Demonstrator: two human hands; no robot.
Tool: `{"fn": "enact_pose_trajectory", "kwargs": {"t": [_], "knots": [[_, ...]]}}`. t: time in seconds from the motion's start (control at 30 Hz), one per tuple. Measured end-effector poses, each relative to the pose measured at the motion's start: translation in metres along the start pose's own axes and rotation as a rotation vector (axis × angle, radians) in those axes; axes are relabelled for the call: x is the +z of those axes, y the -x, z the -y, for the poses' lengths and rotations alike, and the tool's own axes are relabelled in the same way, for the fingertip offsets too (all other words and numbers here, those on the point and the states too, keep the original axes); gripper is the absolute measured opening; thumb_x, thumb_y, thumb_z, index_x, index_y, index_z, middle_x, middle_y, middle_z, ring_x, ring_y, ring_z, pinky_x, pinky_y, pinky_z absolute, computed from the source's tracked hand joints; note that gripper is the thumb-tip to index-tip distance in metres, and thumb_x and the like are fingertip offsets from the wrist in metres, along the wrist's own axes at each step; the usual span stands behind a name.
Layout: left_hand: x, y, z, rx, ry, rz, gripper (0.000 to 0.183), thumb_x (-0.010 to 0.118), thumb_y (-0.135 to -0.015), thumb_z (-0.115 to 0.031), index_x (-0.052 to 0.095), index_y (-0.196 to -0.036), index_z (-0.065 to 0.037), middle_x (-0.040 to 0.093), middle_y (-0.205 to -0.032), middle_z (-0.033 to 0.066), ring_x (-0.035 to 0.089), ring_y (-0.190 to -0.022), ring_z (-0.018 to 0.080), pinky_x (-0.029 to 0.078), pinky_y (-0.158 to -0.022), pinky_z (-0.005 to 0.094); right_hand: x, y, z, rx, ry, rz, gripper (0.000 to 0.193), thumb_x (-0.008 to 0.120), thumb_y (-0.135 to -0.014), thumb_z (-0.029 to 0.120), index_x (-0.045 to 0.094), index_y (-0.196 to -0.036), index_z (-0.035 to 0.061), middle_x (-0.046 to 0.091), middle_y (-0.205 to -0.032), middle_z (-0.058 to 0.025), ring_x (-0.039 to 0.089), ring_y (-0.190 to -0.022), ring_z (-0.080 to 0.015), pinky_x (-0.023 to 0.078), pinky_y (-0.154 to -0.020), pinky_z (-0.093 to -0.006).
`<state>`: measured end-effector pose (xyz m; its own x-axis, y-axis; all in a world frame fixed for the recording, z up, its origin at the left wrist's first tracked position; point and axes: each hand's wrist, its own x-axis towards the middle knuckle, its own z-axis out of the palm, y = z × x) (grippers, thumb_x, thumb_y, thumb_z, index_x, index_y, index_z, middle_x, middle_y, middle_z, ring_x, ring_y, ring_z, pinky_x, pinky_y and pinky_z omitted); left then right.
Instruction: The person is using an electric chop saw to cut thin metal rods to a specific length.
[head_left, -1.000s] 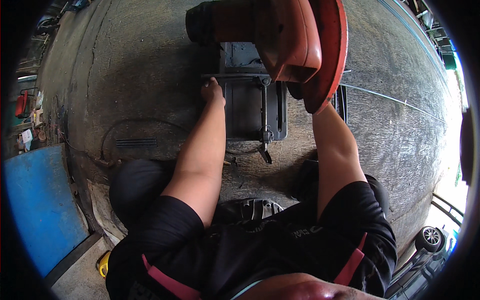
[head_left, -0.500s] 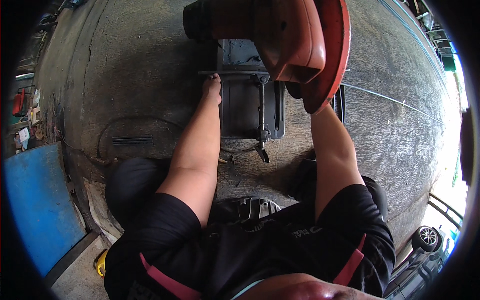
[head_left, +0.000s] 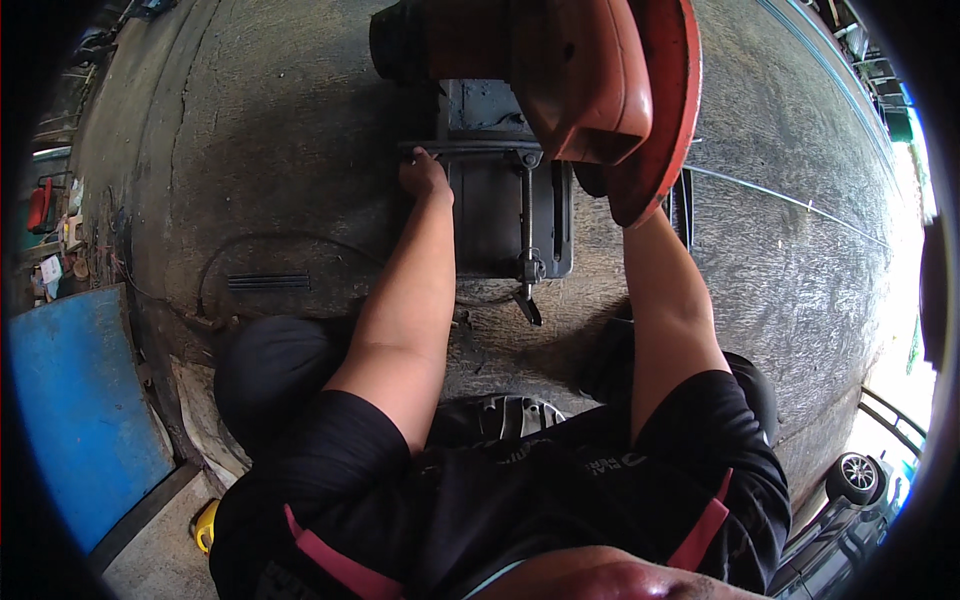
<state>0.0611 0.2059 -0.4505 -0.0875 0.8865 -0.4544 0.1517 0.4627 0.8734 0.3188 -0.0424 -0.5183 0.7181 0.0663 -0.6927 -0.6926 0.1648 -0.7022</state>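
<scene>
A cut-off saw with a red motor housing (head_left: 585, 85) and red blade guard (head_left: 672, 110) stands before me on its dark metal base (head_left: 485, 215). My left hand (head_left: 427, 175) is closed at the left end of a dark metal bar (head_left: 460, 147), which lies across the base against the vise. The vise's screw rod (head_left: 527, 210) runs toward me and ends in a crank handle (head_left: 530, 310). My right forearm (head_left: 665, 270) reaches up behind the blade guard, which hides that hand completely.
Several short dark bars (head_left: 268, 282) lie on the concrete floor at left, near a black cable (head_left: 225, 245). A long thin rod (head_left: 790, 198) extends right of the saw. A blue panel (head_left: 85, 400) stands at far left. A car wheel (head_left: 857, 477) shows at lower right.
My left hand has turned at the wrist and its fingers have shifted slightly left along the bar's end. The left forearm has moved a little to the right. My right arm looks unmoved.
</scene>
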Motion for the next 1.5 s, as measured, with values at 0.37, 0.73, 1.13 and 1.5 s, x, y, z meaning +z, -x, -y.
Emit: {"fn": "enact_pose_trajectory", "kwargs": {"t": [0.37,0.73,1.13,1.5], "knots": [[-0.005,-0.008,0.01,-0.072,0.075,-0.047,0.04,0.047,-0.096,-0.026,0.057,-0.109,0.01,0.065,-0.1,0.0167,0.065,-0.092,0.0228,0.052,-0.077,0.0309,0.019,-0.009,0.0,-0.008,0.005,0.0,0.035,0.052,-0.086,0.024,0.059,-0.105,-0.0038,0.061,-0.103,-0.015,0.061,-0.092,-0.0259,0.05,-0.078,-0.038],[-0.006,-0.01,-0.001,-0.221,0.107,0.031,0.039,0.044,-0.098,-0.027,0.052,-0.118,0.005,0.061,-0.112,0.0145,0.063,-0.098,0.0232,0.05,-0.083,0.0319,0.042,-0.008,0.003,-0.012,0.031,0.015,0.035,0.051,-0.086,0.025,0.06,-0.105,-0.0031,0.062,-0.103,-0.0149,0.061,-0.093,-0.0258,0.05,-0.079,-0.0379],[-0.005,-0.03,0.004,-0.337,0.012,0.076,0.041,0.044,-0.097,-0.03,0.055,-0.114,0.006,0.065,-0.108,0.0151,0.064,-0.097,0.0236,0.049,-0.081,0.0315,0.02,-0.009,0.005,-0.017,0.027,-0.004,0.035,0.051,-0.086,0.026,0.06,-0.105,-0.0024,0.062,-0.104,-0.0148,0.061,-0.093,-0.0258,0.05,-0.079,-0.0378],[-0.005,-0.023,0.007,-0.228,0.009,0.025,0.036,0.048,-0.096,-0.033,0.059,-0.101,0.001,0.062,-0.081,0.0068,0.056,-0.067,0.0154,0.043,-0.062,0.029,0.019,-0.013,0.004,-0.017,0.017,-0.015,0.035,0.051,-0.086,0.026,0.06,-0.105,-0.0018,0.062,-0.104,-0.0146,0.061,-0.093,-0.0257,0.05,-0.079,-0.0376]]}}
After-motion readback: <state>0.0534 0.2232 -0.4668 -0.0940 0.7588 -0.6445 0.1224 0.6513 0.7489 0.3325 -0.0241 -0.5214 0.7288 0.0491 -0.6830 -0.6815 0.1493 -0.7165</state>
